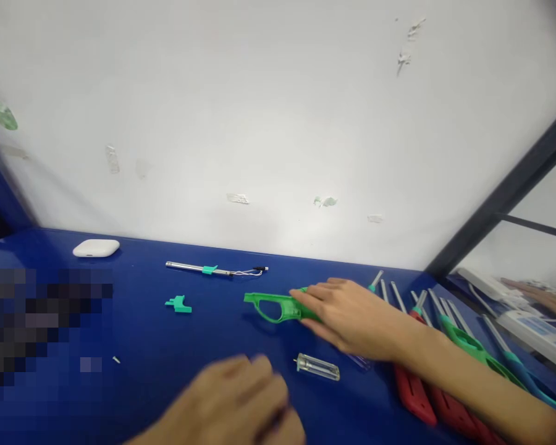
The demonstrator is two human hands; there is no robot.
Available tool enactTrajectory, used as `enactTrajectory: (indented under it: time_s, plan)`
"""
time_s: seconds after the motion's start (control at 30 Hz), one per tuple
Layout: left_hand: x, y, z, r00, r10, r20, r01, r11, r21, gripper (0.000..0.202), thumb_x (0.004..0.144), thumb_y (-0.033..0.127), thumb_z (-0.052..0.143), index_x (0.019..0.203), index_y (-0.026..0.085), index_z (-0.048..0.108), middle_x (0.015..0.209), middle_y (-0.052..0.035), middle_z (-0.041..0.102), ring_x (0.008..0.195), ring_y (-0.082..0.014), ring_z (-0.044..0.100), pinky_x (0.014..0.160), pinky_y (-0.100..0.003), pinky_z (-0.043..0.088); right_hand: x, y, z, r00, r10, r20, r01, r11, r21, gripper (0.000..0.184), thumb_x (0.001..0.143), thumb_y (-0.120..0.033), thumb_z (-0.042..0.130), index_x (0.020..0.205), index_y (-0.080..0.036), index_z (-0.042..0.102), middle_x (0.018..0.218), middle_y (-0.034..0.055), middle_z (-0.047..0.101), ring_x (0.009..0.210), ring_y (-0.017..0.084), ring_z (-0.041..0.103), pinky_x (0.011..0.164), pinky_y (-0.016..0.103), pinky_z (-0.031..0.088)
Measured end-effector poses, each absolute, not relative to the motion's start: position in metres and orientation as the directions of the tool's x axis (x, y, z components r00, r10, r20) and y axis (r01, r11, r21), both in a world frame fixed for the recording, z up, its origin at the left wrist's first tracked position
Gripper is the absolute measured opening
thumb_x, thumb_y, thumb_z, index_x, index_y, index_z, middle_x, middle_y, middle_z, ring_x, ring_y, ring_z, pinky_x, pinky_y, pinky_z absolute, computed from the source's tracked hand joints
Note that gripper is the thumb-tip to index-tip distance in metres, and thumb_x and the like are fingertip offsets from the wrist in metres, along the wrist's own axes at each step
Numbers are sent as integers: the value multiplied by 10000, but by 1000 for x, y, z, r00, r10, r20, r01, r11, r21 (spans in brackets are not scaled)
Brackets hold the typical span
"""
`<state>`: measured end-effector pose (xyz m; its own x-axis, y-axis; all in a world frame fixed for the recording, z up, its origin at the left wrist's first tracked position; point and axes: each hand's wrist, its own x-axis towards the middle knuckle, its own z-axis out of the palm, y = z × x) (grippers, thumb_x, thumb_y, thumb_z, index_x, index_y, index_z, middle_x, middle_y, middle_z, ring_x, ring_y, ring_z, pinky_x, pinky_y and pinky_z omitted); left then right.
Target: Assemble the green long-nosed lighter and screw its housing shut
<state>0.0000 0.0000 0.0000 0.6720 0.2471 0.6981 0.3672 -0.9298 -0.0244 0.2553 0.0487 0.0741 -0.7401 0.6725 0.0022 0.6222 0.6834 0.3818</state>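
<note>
My right hand (347, 318) reaches in from the right and lies on a green plastic lighter handle shell (273, 306) on the blue table; its fingers are pressed together over the shell's right end. My left hand (234, 402) is low at the front, blurred, fingers curled, and I cannot make out anything in it. A small clear plastic fuel tank (318, 366) lies between the hands. Farther back lie a metal tube with a teal clip and wires (213, 269) and a small teal plastic piece (178, 304).
A row of long lighters with red (414, 392), green and teal handles lies under my right forearm at the right. A white earbud case (96, 248) sits at the back left. A tiny screw (116, 360) lies at the front left. A white wall rises behind the table.
</note>
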Motion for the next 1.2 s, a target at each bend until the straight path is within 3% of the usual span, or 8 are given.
enactTrajectory:
  time_s: [0.13,0.23,0.33,0.43,0.57,0.8,0.97,1.2]
  plan:
    - [-39,62,34,551,546,631,739,-671,-64,259,944,73,403,866,193,620,821,-71,676,813,-256,635,634,-374,540,230,34,66,-766,642,37,603,698,387,502,1047,-412,683,1391,-65,568,1014,98,740,885,281,733,795,415,600]
    - [-66,110,27,495,683,537,837,-540,-84,256,979,70,476,1115,153,677,1044,-115,718,1039,-295,660,840,-462,588,213,23,64,-765,636,99,617,681,394,487,1008,-458,726,1279,-70,615,1027,117,730,902,309,722,773,446,586]
    - [-83,139,12,517,754,405,848,-516,-120,288,1009,304,655,1269,179,638,1244,-89,672,1096,-239,676,938,-458,591,207,5,66,-786,606,121,602,705,376,220,1002,-397,743,1001,-198,651,865,19,699,773,280,708,708,439,569]
    - [-86,146,10,536,785,310,842,-523,-132,338,1009,366,662,1284,173,630,1267,-95,664,1080,-235,685,924,-454,599,213,-11,62,-800,595,81,584,739,335,315,869,-431,879,816,-251,626,688,-64,654,519,217,649,473,390,480]
    - [-78,138,21,558,788,262,830,-539,-145,304,1010,370,660,1231,161,647,1191,-80,686,1003,-212,697,874,-421,609,232,-10,49,-762,644,61,622,703,346,227,792,-260,925,824,-221,703,722,-11,716,492,254,677,390,413,448]
    - [-72,118,43,545,745,385,834,-529,-156,186,1023,293,634,1144,157,672,1067,-51,708,917,-190,697,856,-406,596,244,-6,42,-696,707,126,705,639,308,138,996,-232,667,1123,-201,710,1133,102,761,949,352,758,726,526,668]
    - [-64,96,51,536,675,507,817,-567,-108,228,1064,207,483,1163,189,688,1082,-87,738,950,-257,704,862,-423,536,241,-8,38,-764,638,92,644,750,152,591,1111,-492,489,1618,-221,350,1669,64,354,1511,325,375,1145,595,482]
    - [-48,72,48,575,555,601,746,-657,-107,245,1075,232,461,1207,187,662,1087,-74,727,922,-255,678,848,-426,503,235,-20,34,-860,475,189,497,863,94,501,1161,-492,280,1552,-255,484,1598,15,485,1473,200,443,1250,408,345]
